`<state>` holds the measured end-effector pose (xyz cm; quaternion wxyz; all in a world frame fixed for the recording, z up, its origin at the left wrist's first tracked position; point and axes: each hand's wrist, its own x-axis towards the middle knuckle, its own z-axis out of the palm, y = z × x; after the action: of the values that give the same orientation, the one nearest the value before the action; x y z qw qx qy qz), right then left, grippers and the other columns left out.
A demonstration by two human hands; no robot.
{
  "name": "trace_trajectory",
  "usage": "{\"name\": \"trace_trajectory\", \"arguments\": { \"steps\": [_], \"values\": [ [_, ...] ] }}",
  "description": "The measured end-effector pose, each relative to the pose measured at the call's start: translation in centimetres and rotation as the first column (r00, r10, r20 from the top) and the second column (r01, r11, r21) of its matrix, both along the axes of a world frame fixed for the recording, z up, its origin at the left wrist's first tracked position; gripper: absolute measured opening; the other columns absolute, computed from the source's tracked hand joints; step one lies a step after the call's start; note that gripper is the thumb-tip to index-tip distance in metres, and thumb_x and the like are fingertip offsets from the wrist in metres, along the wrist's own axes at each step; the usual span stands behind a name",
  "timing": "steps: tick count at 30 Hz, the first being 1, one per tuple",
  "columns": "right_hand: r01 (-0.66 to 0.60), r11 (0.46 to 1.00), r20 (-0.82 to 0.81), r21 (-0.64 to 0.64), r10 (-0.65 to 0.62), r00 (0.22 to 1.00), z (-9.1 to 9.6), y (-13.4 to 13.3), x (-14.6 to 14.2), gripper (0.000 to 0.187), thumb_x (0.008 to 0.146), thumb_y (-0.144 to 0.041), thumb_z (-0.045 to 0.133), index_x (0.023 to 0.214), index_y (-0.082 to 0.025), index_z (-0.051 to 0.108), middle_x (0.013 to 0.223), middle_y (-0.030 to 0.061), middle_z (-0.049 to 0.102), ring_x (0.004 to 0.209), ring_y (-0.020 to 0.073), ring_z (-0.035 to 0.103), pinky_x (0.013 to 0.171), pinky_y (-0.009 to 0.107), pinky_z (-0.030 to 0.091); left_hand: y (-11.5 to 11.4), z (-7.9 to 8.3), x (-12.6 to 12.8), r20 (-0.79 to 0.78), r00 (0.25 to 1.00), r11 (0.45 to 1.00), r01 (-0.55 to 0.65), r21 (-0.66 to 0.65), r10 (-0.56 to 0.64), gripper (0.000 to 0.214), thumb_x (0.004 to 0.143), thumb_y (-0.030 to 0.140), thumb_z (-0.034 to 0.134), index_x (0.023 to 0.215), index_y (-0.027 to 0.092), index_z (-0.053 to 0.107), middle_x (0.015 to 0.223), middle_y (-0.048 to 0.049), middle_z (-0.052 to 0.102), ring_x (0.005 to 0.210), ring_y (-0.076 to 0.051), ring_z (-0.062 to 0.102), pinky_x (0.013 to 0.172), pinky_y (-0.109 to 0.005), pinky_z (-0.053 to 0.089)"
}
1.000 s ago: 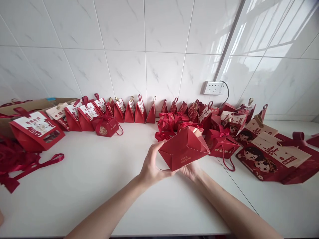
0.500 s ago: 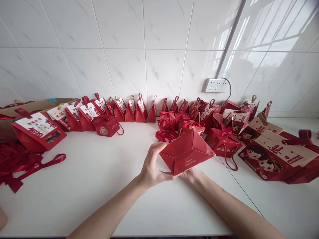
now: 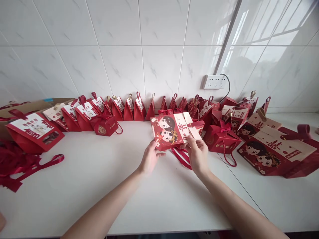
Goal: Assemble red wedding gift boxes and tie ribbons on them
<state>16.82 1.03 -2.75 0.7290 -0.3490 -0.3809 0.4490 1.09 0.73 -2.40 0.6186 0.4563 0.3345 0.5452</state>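
Both of my hands hold a red and cream gift box [image 3: 163, 131] above the white table, its side with two cartoon figures turned up toward me. My left hand [image 3: 150, 157] grips the bottom end at the near left corner, thumb and fingers around the edge. At the cream top flap, my right hand [image 3: 198, 153] pinches with its thumb on the printed face. Red ribbon [image 3: 181, 158] loops lie below the box, between my hands. A red box with a bow and rope handle [image 3: 222, 141] stands just right of my right hand.
Along the tiled wall stand several small red gift boxes [image 3: 128, 109]. At left are a large red box with a window [image 3: 35, 132] and a pile of ribbon [image 3: 15, 162]. Similar cartoon boxes [image 3: 274, 152] fill the right. A power strip [image 3: 214, 82] hangs on the wall.
The box has turned from showing its red bottom to showing its printed side. My right hand has come from underneath to the top flap; my left hand has shifted to the bottom corner.
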Motion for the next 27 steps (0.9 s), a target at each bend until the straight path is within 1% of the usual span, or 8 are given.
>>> {"name": "trace_trajectory", "arguments": {
  "steps": [2, 6, 10, 14, 18, 21, 24, 27],
  "values": [
    [0.029, 0.999, -0.018, -0.015, -0.030, 0.999, 0.1, 0.2, 0.2, 0.032, 0.072, -0.047, 0.071, 0.067, -0.018, 0.056, 0.059, -0.0024, 0.058, 0.052, 0.0095, 0.050, 0.053, 0.024, 0.044, 0.0, 0.4, 0.2, 0.068, 0.996, 0.978, 0.075, -0.193, -0.063, 0.053, 0.075, 0.063, 0.050, 0.104, 0.019, 0.053, 0.102, -0.0086, 0.065, 0.083, -0.020, 0.062, 0.067, -0.030, 0.051],
    [-0.004, 0.996, -0.041, -0.085, 0.001, 0.999, 0.1, 0.5, 0.2, 0.037, 0.070, -0.052, 0.070, 0.067, -0.019, 0.054, 0.063, -0.0013, 0.061, 0.055, 0.0107, 0.053, 0.052, 0.023, 0.045, 0.0, 1.2, 0.1, 0.074, 0.980, 0.864, 0.199, -0.463, -0.187, 0.045, 0.080, 0.059, 0.046, 0.090, 0.016, 0.056, 0.074, -0.0052, 0.063, 0.058, -0.015, 0.060, 0.056, -0.026, 0.050],
    [-0.059, 0.989, -0.037, -0.139, 0.054, 0.998, -0.1, 0.8, 0.2, 0.040, 0.068, -0.056, 0.070, 0.070, -0.019, 0.054, 0.071, 0.0023, 0.065, 0.066, 0.0153, 0.060, 0.057, 0.026, 0.050, 0.1, 1.3, -0.2, 0.043, 0.976, 0.814, 0.200, -0.545, -0.211, 0.052, 0.079, 0.063, 0.045, 0.079, 0.012, 0.058, 0.064, -0.0058, 0.059, 0.054, -0.016, 0.062, 0.050, -0.023, 0.048],
    [-0.064, 0.987, -0.022, -0.147, 0.061, 0.998, -0.3, 1.0, 0.4, 0.041, 0.069, -0.056, 0.070, 0.068, -0.019, 0.052, 0.067, 0.0012, 0.062, 0.063, 0.0145, 0.058, 0.056, 0.025, 0.049, 0.2, 1.2, -0.2, 0.042, 0.971, 0.793, 0.216, -0.570, -0.235, 0.058, 0.079, 0.065, 0.042, 0.081, 0.010, 0.059, 0.065, -0.0070, 0.060, 0.053, -0.015, 0.062, 0.047, -0.022, 0.047],
    [-0.038, 0.989, -0.024, -0.146, 0.034, 0.999, -0.2, 0.9, 0.3, 0.036, 0.069, -0.052, 0.069, 0.069, -0.020, 0.052, 0.065, -0.0017, 0.060, 0.061, 0.0127, 0.056, 0.054, 0.024, 0.047, 0.2, 1.0, -0.2, 0.010, 0.978, 0.841, 0.185, -0.508, -0.209, 0.050, 0.079, 0.061, 0.044, 0.087, 0.013, 0.058, 0.069, -0.0061, 0.063, 0.057, -0.017, 0.064, 0.055, -0.026, 0.050],
    [-0.012, 0.990, -0.065, -0.141, 0.003, 0.998, -0.3, 0.9, 0.2, 0.030, 0.073, -0.049, 0.066, 0.083, -0.022, 0.057, 0.080, -0.0017, 0.065, 0.068, 0.0129, 0.059, 0.059, 0.024, 0.049, 0.3, 0.4, -0.2, -0.070, 0.985, 0.938, 0.124, -0.325, -0.155, 0.042, 0.074, 0.049, 0.058, 0.100, 0.016, 0.055, 0.088, -0.0075, 0.067, 0.073, -0.020, 0.067, 0.069, -0.031, 0.052],
    [-0.010, 0.990, -0.096, -0.139, -0.003, 0.995, -0.6, 1.0, 0.4, 0.032, 0.076, -0.050, 0.062, 0.095, -0.025, 0.059, 0.095, -0.0004, 0.066, 0.081, 0.0157, 0.061, 0.068, 0.027, 0.051, 0.4, 0.0, -0.1, -0.104, 0.988, 0.986, 0.096, -0.137, -0.111, 0.051, 0.064, 0.036, 0.071, 0.109, 0.020, 0.054, 0.105, -0.0074, 0.066, 0.097, -0.024, 0.063, 0.084, -0.035, 0.050],
    [0.049, 0.996, -0.032, -0.076, -0.051, 0.998, -0.7, 1.1, 0.7, 0.032, 0.079, -0.051, 0.059, 0.096, -0.025, 0.059, 0.099, -0.0001, 0.064, 0.084, 0.0166, 0.059, 0.073, 0.028, 0.049, 0.5, 0.0, -0.5, -0.044, 0.997, 0.997, 0.063, -0.045, -0.065, 0.046, 0.071, 0.047, 0.062, 0.108, 0.020, 0.056, 0.109, -0.0072, 0.065, 0.104, -0.025, 0.060, 0.085, -0.036, 0.048]
  ]
}}
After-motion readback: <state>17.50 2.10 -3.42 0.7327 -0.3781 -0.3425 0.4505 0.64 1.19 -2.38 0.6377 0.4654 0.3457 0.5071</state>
